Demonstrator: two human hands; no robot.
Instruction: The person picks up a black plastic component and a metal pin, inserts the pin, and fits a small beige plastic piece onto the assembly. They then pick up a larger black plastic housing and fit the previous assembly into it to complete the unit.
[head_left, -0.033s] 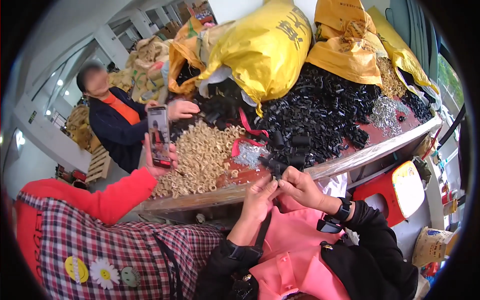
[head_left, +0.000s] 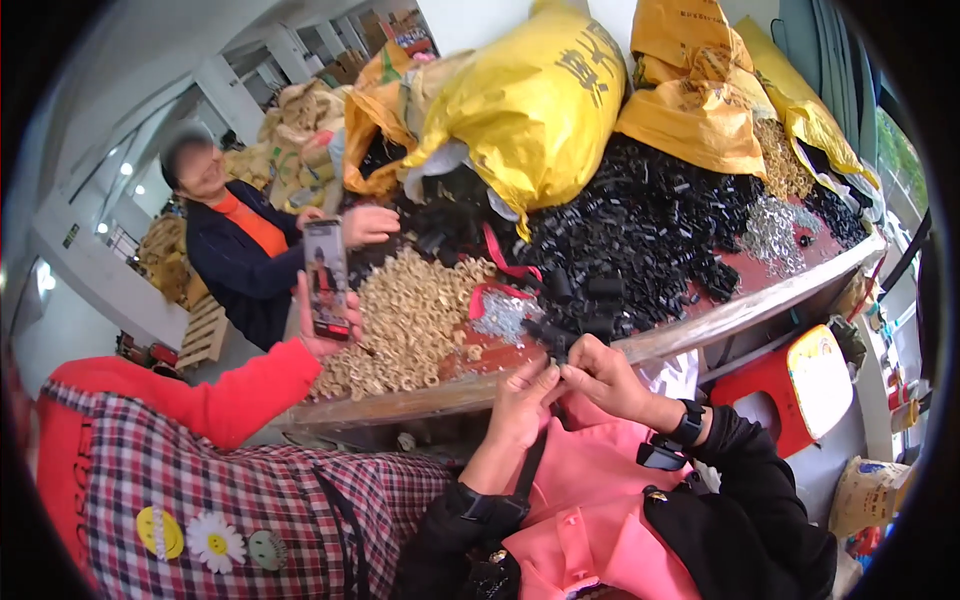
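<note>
My left hand [head_left: 520, 405] and my right hand [head_left: 606, 380] meet at the table's near edge with their fingertips pinched together. Whatever sits between the fingers is mostly hidden and too small to name. Just above the fingertips shows a black plastic piece [head_left: 556, 342]; I cannot tell whether it is held or lies on the table. Beyond my hands are larger black cylindrical parts [head_left: 603, 290] and a heap of small black parts [head_left: 640, 215]. To the left of them lie a small pile of clear bits [head_left: 502, 315] and a red strap [head_left: 508, 262].
A heap of beige rings [head_left: 400, 325] covers the table's left part; silvery metal pieces [head_left: 775, 235] lie at right. Yellow sacks [head_left: 530, 110] stand behind. One person holds a phone [head_left: 326, 275] at my left; another's hand [head_left: 370, 224] is over the table. A red stool [head_left: 790, 400] stands right.
The whole view has shifted slightly, with things sitting a little farther right and lower. My hands keep the same pinched pose.
</note>
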